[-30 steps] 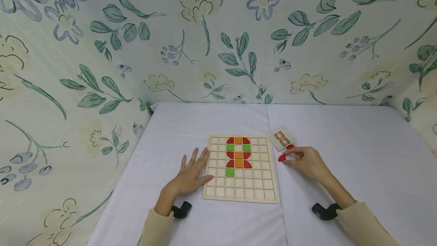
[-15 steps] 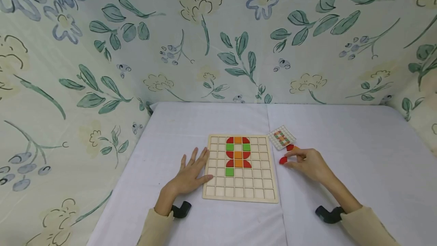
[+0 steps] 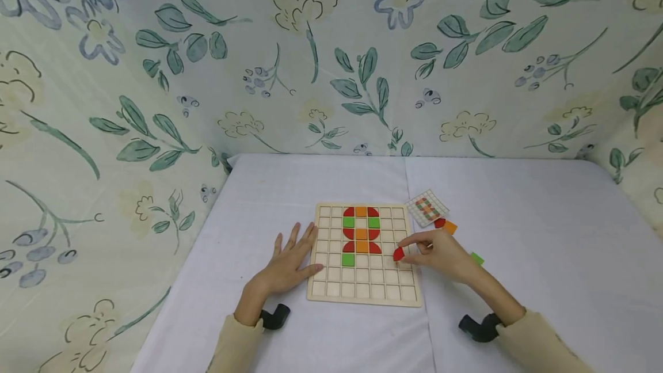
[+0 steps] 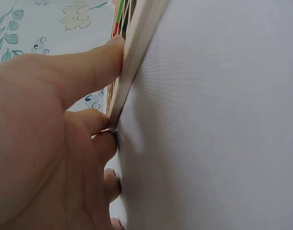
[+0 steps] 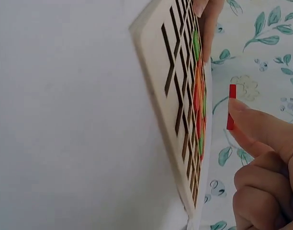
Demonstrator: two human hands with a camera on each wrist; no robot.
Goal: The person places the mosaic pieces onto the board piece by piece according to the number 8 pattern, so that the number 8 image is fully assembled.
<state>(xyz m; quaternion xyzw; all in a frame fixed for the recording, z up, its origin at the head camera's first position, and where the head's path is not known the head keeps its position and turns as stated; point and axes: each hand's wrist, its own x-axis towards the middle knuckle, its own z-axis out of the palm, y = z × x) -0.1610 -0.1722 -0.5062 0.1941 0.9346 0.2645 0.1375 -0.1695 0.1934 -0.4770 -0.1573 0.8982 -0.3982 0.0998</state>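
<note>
A square wooden grid board [image 3: 331, 292] lies on the table, with red, orange and green tiles [image 3: 361, 233] set in its upper middle cells. My left hand [image 3: 286, 266] rests at the board's left edge with fingers spread; in the left wrist view its thumb [image 4: 106, 62] touches the rim. Between thumb and index finger my right hand [image 3: 440, 252] pinches a red tile [image 3: 398, 254] with a rounded side, held over the board's right columns. Seen edge-on in the right wrist view, the red tile [image 5: 231, 107] stands away from the board's surface.
A small pattern card [image 3: 427, 208] lies by the board's upper right corner. Beside it are a loose red tile [image 3: 439, 223] and an orange tile [image 3: 450, 227]. A green tile [image 3: 477, 258] shows partly behind my right wrist. Floral cloth [image 3: 321, 73] hangs behind the table.
My right hand has picked up the red tile from the table and moved left with it over the board. The orange and green loose tiles have come into sight. My left hand stays put.
</note>
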